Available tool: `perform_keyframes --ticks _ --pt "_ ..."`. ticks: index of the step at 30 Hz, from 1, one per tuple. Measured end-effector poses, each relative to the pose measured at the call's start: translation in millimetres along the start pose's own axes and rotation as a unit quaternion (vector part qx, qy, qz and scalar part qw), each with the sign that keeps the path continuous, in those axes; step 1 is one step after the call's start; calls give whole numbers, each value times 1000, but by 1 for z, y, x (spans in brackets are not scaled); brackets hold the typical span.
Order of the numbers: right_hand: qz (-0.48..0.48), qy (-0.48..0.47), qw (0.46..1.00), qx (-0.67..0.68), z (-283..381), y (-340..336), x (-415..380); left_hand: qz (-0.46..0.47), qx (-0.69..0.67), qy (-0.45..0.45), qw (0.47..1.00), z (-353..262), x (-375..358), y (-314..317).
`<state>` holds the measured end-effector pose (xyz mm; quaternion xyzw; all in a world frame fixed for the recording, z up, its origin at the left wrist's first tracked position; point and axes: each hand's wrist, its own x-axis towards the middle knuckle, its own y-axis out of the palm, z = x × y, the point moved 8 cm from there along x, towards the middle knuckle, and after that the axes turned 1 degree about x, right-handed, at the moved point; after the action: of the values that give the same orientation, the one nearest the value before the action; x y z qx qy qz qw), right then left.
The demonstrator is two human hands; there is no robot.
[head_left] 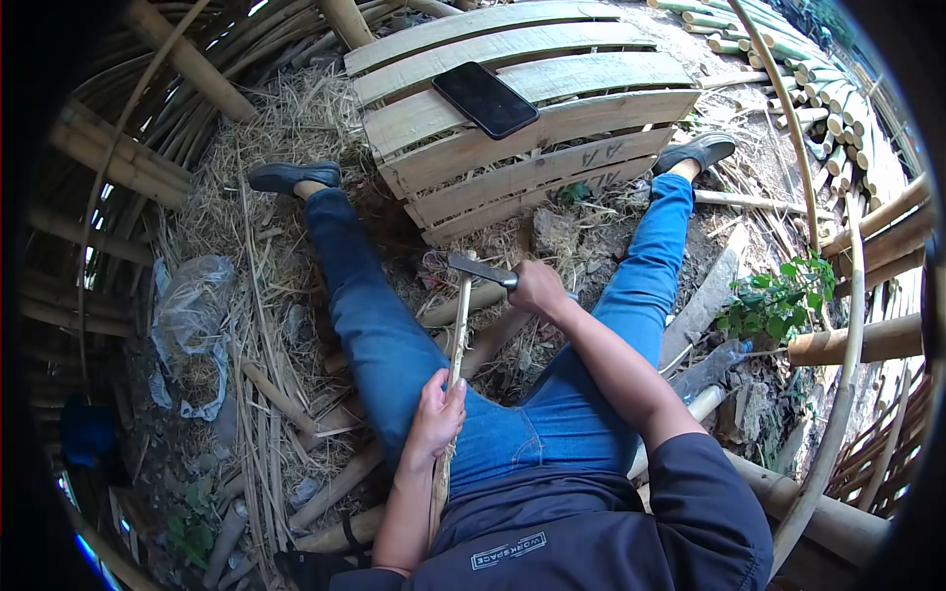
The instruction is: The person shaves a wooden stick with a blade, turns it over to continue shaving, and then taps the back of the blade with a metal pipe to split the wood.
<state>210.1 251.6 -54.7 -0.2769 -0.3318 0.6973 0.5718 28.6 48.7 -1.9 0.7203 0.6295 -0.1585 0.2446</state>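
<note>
My left hand (437, 416) is closed around a long, thin bamboo strip (461, 330), which runs from beside my waist up between my legs. My right hand (540, 289) grips the dark handle of a knife (480, 269) with a broad, short-looking blade. The blade lies across the strip close to its far end and appears to touch it. Pale, rough patches show along the strip near my left hand. Part of the handle is hidden inside my right fist.
A slatted wooden crate (532, 148) stands ahead between my feet, with a phone (485, 99) on top. Shavings (276, 148) cover the ground. A plastic bag (194, 330) lies left, a green plant (778, 300) grows right, and cut bamboo poles (838, 108) are piled at the far right.
</note>
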Motion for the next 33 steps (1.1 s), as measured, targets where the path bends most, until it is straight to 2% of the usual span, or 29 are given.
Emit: perform_keyframes --ticks 1,4,5,8,11,14,18,21,24,32,33 --pt "6 -11 1000 0 -3 3 1 3 -2 -6 1000 2 2 -1" --pt "73 44 993 80 -5 19 -3 8 -41 -20 999 3 5 0" --pt "72 30 992 103 0 18 -7 7 -58 -24 998 2 5 -1" --pt "64 -38 994 85 27 2 -12 2 -80 -36 996 3 7 -6" --pt "111 -61 991 36 31 14 -14 8 -96 -43 994 6 8 -10" --pt "145 -44 988 10 27 30 -16 -1 -108 -33 994 6 6 -10" --pt "105 8 994 -6 13 22 -8 -23 -54 -19 998 5 3 -8" --pt "75 -8 997 -10 7 28 -4 -24 -55 -22 998 7 5 -8" --pt "30 65 997 9 -7 17 5 -20 -73 -32 997 7 5 -8" --pt "92 20 994 56 8 14 -5 21 -162 -63 985 11 10 -12" --pt "96 -2 992 78 25 1 -12 31 -187 -60 980 10 10 -15"
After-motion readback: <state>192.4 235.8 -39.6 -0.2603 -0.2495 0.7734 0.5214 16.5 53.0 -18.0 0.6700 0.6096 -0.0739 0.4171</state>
